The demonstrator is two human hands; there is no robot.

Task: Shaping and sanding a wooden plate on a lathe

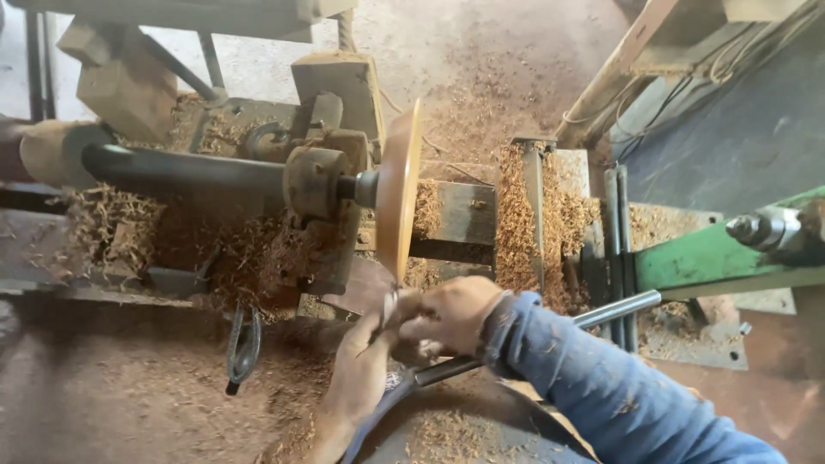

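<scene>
Two hands: both are bunched together at the lower edge of the wooden disc [398, 185], so this is lathe work caught mid-cut.
Disc: thin, orange-brown, mounted edge-on to the camera on the lathe shaft [185, 169], about the middle of the frame.
Right hand [451, 314]: blue sleeve, fingers wrapped tight around the long metal tool [550, 333], clamped on it near the front end.
Left hand [365, 365]: sits just under and in front of the right one, fingers curled in toward the tool's tip. Looks like it's pinching or steadying the tip, but the actual contact is hidden, so can't tell for sure.
Tool: dark steel bar running from the hands back to the right, its far end pointing toward the green machine part [713, 258].
Step in hand: looks like shaping or trimming the disc's rim, with the tip meeting the wood right by the knuckles.
Next move: judging from this, it calls for a firm two-handed hold and a slow feed along the edge, fingers kept off the disc.
Mess: wood shavings [524, 215] piled all over the lathe bed and floor.
Extra: a metal caliper-looking thing [243, 344] lies in the dust lower left.
</scene>
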